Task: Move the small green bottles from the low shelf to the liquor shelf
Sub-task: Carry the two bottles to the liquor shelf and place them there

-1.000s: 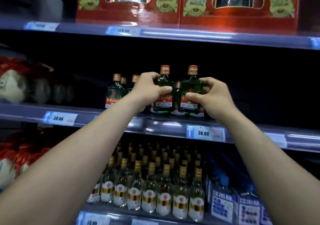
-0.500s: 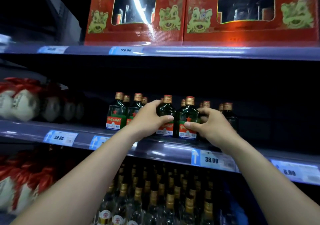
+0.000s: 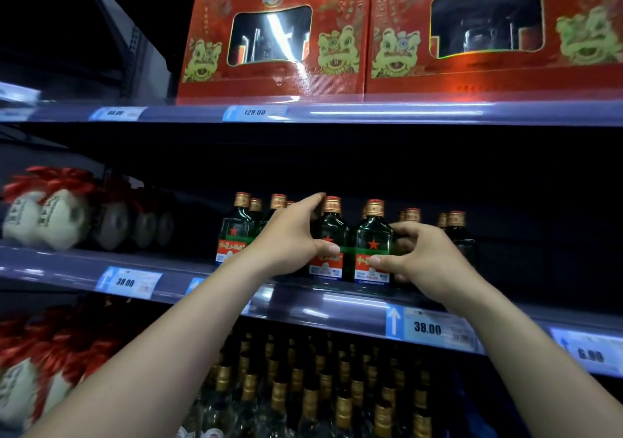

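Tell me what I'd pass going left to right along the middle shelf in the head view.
On it: white jars with red tassels → left green bottles → left hand → left-held bottle → right-held bottle → right hand → far-right green bottles.

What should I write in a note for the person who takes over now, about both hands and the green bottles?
Left hand: grips the left green bottle, thumb on its label.
Right hand: grips the right green bottle, thumb on its label.
Both bottles are upright, side by side, at the front of the middle shelf, between other green bottles.
Done: these two appear set down on the shelf.
Left: release both. Whether more bottles wait on the low shelf cannot be seen from here.
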### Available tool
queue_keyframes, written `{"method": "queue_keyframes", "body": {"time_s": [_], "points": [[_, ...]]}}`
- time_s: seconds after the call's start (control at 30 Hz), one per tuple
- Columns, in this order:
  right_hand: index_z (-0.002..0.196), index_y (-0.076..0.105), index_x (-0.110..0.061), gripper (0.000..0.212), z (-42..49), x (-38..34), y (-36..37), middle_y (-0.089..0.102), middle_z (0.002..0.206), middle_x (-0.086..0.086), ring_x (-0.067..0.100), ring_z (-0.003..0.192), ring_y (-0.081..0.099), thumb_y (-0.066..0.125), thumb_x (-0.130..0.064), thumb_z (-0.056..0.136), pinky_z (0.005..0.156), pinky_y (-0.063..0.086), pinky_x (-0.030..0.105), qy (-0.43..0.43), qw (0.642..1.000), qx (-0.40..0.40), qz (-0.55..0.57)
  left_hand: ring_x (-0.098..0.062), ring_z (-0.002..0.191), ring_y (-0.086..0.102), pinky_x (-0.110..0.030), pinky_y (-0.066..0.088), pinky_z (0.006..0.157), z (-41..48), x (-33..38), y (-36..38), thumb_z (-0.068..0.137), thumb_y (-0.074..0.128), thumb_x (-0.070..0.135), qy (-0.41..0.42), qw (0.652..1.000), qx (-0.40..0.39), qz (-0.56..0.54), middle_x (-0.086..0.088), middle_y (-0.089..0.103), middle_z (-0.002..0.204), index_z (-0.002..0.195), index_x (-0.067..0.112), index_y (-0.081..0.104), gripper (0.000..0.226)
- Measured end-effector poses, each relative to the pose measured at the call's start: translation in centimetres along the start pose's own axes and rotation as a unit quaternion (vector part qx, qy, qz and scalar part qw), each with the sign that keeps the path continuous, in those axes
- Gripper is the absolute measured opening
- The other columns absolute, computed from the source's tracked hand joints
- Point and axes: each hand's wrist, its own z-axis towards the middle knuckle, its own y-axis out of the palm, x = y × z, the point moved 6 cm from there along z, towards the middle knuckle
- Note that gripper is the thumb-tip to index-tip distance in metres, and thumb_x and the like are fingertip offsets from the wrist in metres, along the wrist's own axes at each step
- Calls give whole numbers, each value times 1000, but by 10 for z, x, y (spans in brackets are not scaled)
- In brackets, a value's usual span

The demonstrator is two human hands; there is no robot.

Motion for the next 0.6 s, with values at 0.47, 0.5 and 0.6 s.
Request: {"method": "queue_keyframes", "body": {"time_s": [0.47, 0.5, 0.6], "points": [[143, 57, -25, 94, -1, 8, -1, 70, 126, 5, 20, 101, 74, 95, -43, 58, 89, 63, 48, 4, 1000, 13, 13, -25, 148, 24, -49, 26, 120, -26, -36, -58, 56, 83, 68, 31, 987, 126, 99, -2, 29, 158, 150, 36, 41, 108], [143, 57, -25, 99, -1, 7, 0, 69, 125, 4, 20, 104, 73, 93, -48, 53, 90, 63, 48, 3, 1000, 15, 9, -27, 150, 18, -52, 20, 122, -33, -43, -52, 52, 78, 76, 22, 984, 130, 119, -3, 23, 161, 152, 38, 35, 115], [143, 57, -25, 105, -2, 5, 0, 67, 118, -1, 20, 107, 71, 89, -53, 47, 91, 63, 49, 5, 1000, 22, 4, -23, 155, 1, -52, 2, 124, -47, -56, -37, 47, 58, 96, 1, 977, 140, 159, -1, 6, 166, 156, 42, 16, 129]]}}
